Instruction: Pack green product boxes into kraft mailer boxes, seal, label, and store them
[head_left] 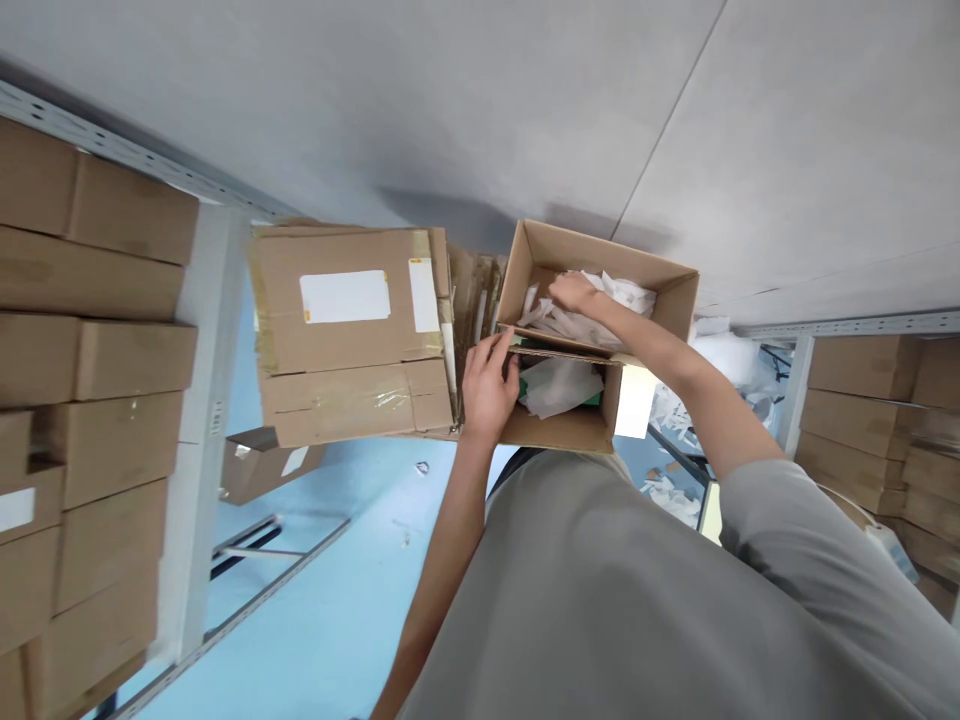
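Two open cardboard boxes stand against each other before me. White paper strips (570,326) lie inside the far box (611,252). My right hand (574,290) reaches into that box with its fingers curled down; what they hold, if anything, is hidden. At the left corner where the boxes meet, my left hand (491,385) grips the cardboard edge between fingers and thumb. In the near box (562,432) sit a whitish translucent wrapping (561,386) and something green, partly covered.
Flattened cardboard cartons (352,345) with white labels are stacked on the left. Shelves of brown boxes (124,450) rise at far left, with more boxes (851,425) at right. A grey wall (450,110) stands behind; paper scraps (671,500) lie on the blue floor.
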